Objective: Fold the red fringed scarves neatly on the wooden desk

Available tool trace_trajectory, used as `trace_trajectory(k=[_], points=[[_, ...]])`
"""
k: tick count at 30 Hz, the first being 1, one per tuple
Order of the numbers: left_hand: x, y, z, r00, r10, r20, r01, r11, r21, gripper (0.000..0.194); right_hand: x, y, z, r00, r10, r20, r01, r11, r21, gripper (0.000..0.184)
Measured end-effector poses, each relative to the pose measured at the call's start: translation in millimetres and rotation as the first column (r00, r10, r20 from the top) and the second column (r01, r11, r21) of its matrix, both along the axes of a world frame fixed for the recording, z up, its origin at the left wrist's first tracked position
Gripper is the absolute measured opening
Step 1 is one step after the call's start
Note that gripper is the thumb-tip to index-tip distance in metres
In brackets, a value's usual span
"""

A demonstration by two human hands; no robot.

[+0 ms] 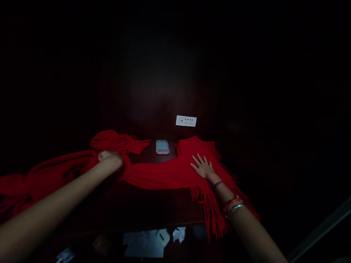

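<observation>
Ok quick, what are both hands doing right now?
Left hand: closed, holding the red scarf.
Right hand: open, palm down on the scarf.

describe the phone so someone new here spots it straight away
Find the dark table with red fringed cloth across it. Beyond the cloth's stretched middle, below and slightly left of the white wall socket, is the phone. Its pale, pixelated screen sets it apart from the red cloth beside it and the holed socket.

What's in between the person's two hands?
In the head view, a strip of red cloth runs from the left hand to the right hand. Farther back lies what looks like a phone.
</observation>
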State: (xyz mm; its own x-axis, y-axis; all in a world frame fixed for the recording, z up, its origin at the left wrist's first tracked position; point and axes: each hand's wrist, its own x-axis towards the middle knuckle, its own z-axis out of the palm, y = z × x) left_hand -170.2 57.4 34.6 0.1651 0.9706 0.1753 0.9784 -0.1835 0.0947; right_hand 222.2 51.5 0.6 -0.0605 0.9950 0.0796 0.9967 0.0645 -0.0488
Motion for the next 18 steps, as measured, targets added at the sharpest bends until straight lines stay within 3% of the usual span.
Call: trace_trajectory(k=[3, 6, 9, 12, 13, 15, 16, 18], points=[[-14, -8, 9.9, 0.985, 0.062, -0.163, -0.079, 0.992, -0.098, 0.018, -1, -1, 1.7, 1.000, -0.011, 0.018, 0.011, 1.000, -0.009, 0.061], [-21, -20, 15.4, 0.968, -0.044, -0.246, -0.007, 0.979, -0.202, 0.057, -2, -2, 3.1, 1.000, -0.017, 0.011, 0.018, 1.000, -0.016, 0.060], [-34, -30, 23.7, 0.930, -0.175, -0.322, 0.100, 0.966, -0.238, 0.056, -2, -1, 2.9, 1.000, -0.015, 0.002, 0.016, 1.000, -0.010, 0.060], [-45, -37, 44.6, 0.919, -0.061, -0.390, 0.065, 0.998, -0.003, 0.044, -1, 0, 1.1, 1.000, -0.009, -0.001, 0.009, 1.000, 0.009, 0.060], [-46, -38, 53.5, 0.928, 0.035, -0.370, 0.018, 0.990, 0.139, 0.041, 0, 0, 0.5, 1.000, -0.007, -0.002, 0.007, 1.000, 0.014, 0.060], [-44, -41, 68.9, 0.939, 0.170, -0.299, -0.043, 0.921, 0.388, 0.036, 0, 1, -0.4, 1.000, -0.001, -0.006, 0.001, 1.000, 0.020, 0.059], [-42, -41, 73.1, 0.941, 0.186, -0.282, -0.041, 0.891, 0.452, 0.034, 1, 1, -0.6, 1.000, 0.000, -0.006, 0.000, 1.000, 0.022, 0.059], [-40, -42, 71.6, 0.941, 0.146, -0.305, -0.010, 0.913, 0.408, 0.032, 1, 1, -0.6, 1.000, 0.000, -0.001, 0.000, 1.000, 0.023, 0.059]])
